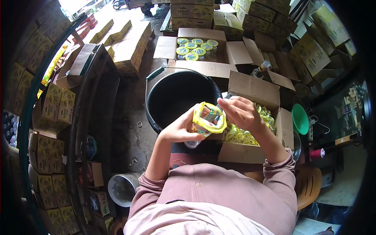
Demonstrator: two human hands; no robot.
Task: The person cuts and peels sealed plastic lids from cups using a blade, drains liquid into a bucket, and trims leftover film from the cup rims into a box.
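Note:
My left hand (184,127) is wrapped round a clear plastic cup (199,130) with a yellow printed film seal. The middle of the seal is open, and its yellow rim is still on the cup. My right hand (241,111) is closed on a dark-handled knife (230,95), seen only in part between the fingers. A grey blade-like piece shows at the cup's opening. Directly beyond the cup is a large black bucket (150,107) with a wire handle. Under my right forearm, a cardboard box (252,88) holds a heap of yellow film strips (244,135).
Farther off, an open carton (199,34) contains several sealed cups (192,46). Stacked yellow cartons (192,11) line the back and both sides. A green bowl (300,119) and a red thread spool (317,153) are at right; a grey pail (122,190) stands at lower left.

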